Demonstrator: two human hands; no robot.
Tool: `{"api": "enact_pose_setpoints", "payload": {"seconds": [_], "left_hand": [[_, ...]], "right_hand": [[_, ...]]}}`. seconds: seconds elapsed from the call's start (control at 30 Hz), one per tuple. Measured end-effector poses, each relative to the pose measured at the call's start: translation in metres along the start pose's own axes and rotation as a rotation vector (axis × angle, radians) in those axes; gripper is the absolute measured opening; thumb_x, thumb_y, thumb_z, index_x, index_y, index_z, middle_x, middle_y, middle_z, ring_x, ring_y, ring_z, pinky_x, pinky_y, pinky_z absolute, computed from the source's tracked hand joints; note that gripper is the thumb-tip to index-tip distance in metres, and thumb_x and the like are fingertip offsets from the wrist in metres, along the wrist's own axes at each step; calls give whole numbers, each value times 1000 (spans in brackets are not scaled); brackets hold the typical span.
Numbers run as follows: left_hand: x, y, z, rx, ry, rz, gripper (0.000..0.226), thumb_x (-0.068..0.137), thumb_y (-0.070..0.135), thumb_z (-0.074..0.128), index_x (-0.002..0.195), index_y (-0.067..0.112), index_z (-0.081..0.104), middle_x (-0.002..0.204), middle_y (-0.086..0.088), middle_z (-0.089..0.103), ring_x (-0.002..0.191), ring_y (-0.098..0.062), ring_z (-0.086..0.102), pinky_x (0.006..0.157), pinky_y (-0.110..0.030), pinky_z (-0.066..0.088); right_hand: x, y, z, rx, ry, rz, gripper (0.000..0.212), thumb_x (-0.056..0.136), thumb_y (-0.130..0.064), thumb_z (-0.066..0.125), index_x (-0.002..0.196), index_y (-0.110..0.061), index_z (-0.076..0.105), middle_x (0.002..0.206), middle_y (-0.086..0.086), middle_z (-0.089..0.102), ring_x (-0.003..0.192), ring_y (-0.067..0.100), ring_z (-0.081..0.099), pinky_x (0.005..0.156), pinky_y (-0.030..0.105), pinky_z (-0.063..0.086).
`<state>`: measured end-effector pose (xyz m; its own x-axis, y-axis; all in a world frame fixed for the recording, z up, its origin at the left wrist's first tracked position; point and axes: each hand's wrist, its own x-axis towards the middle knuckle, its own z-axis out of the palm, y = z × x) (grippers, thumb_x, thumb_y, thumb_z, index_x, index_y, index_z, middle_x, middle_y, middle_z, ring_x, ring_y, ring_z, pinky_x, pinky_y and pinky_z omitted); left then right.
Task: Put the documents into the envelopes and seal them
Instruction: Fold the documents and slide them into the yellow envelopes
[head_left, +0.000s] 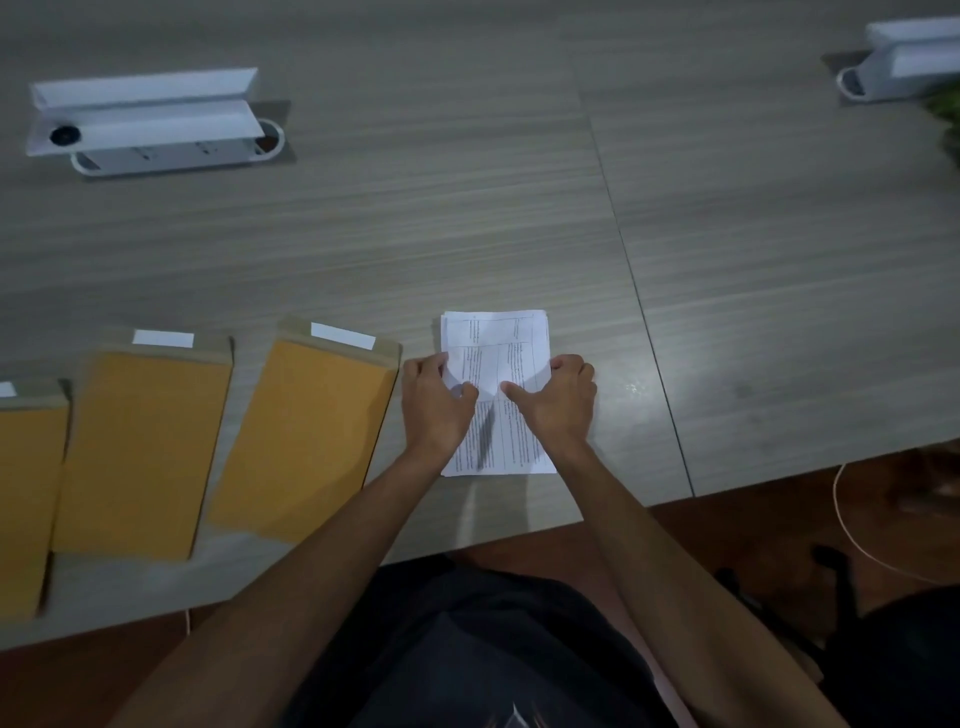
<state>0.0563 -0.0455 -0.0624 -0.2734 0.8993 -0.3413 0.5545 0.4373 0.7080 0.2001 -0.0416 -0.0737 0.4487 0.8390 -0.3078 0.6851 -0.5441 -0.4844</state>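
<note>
Left hand (435, 402) and right hand (560, 397) each pinch the top sheet (496, 364) of the papers (501, 441) on the desk (519, 208), beside three envelopes (306, 436).

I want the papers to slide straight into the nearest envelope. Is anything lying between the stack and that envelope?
Nothing visible. Both hands, left hand and right hand, hold the documents; the nearest envelope lies just to their left, with only bare table between them.

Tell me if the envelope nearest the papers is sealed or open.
Open: the orange paper envelope lies with its flap extended, white adhesive strip showing.
</note>
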Motion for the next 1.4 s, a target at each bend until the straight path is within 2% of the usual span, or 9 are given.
{"api": "enact_pose_setpoints", "payload": {"seconds": [0.17, 0.3, 0.5, 0.6, 0.73, 0.83, 1.0, 1.27, 1.4], "left_hand": [[5, 0, 2, -7, 25, 6, 33, 86, 11, 65, 118, 13, 60, 117, -4, 53, 95, -7, 49, 80, -20, 41], [13, -5, 2, -30, 59, 14, 15, 89, 7, 61, 103, 14, 61, 103, -4, 64, 88, -14, 61, 81, -34, 54], [19, -6, -6, -52, 22, -3, 7, 91, 10, 66, 95, 4, 65, 84, 0, 63, 71, -10, 57, 59, -7, 40], [21, -9, -9, -87, 32, -29, 10, 87, 10, 71, 90, 7, 62, 80, 0, 63, 68, -9, 56, 58, -8, 44], [17, -8, -9, -98, 54, 14, 23, 85, 6, 72, 105, 12, 61, 87, 0, 68, 71, -5, 60, 59, -11, 43], [15, -11, -6, -95, 59, 101, 42, 84, 0, 71, 123, 15, 64, 102, -2, 69, 83, -9, 65, 72, -14, 51], [16, -17, -2, 149, 23, 170, 64, 92, 7, 64, 149, 19, 37, 117, -10, 50, 88, -13, 52, 82, -14, 37], [12, -19, 3, 110, 13, 204, 69, 90, -8, 60, 150, 9, 31, 121, -13, 42, 99, -9, 40, 92, -8, 34], [16, -24, 5, 46, 20, 194, 63, 89, -7, 62, 146, 9, 41, 119, -11, 44, 103, -20, 54, 94, -23, 49]], "right_hand": [[1, 1, 0, 0, -4, -4, 75, 65, -46, 85, 119, -11, 47, 121, 6, 50, 111, 22, 49, 91, 33, 44], [2, 1, 0, -8, -11, 0, 75, 65, -48, 84, 120, -12, 46, 121, 5, 50, 111, 21, 49, 92, 33, 45], [2, 0, 0, -2, -15, 8, 76, 64, -47, 84, 120, -13, 46, 121, 5, 49, 110, 22, 49, 92, 35, 47], [2, -1, -2, 9, -27, 17, 77, 64, -44, 85, 122, -12, 46, 123, 6, 48, 112, 23, 49, 93, 36, 46], [1, -2, -3, 9, -40, 19, 76, 65, -42, 85, 123, -13, 45, 125, 7, 47, 113, 25, 48, 93, 36, 45], [1, -2, -3, 10, -46, 21, 75, 66, -42, 84, 123, -14, 45, 126, 6, 46, 113, 25, 47, 92, 36, 43], [0, -2, -4, 7, -47, 16, 75, 65, -43, 84, 122, -15, 45, 125, 5, 46, 112, 24, 48, 90, 35, 43], [0, -2, -3, -5, -43, 15, 75, 66, -44, 84, 122, -15, 45, 126, 5, 47, 114, 24, 48, 92, 37, 45], [0, -2, -3, -3, -42, 14, 75, 66, -44, 84, 123, -15, 45, 127, 5, 47, 114, 25, 48, 90, 37, 44]]}}
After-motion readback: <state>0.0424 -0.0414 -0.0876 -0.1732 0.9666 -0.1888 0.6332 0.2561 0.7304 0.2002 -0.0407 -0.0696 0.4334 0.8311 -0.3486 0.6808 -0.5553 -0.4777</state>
